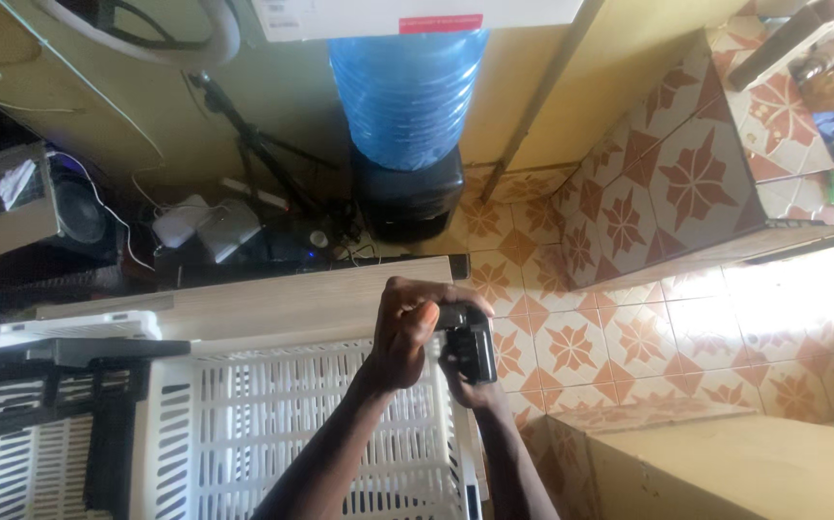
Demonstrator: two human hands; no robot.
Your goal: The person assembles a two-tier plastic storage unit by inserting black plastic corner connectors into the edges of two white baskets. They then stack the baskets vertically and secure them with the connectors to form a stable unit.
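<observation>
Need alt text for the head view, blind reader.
Two hands, left hand and right hand, hold a small black device above a white slatted crate. Beyond are a blue water bottle on a black dispenser base and an orange patterned tile floor.

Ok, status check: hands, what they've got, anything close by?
Left hand and right hand both gripping a small black device. Held above white slatted crate. Wooden board just beyond; nothing blocking.

Black device (472,349), white slotted crate (292,433) beside it, black crate (41,404) beyond, blue water bottle (407,87) above, orange-and-cream star-patterned floor tiles (628,337) beside device
</observation>
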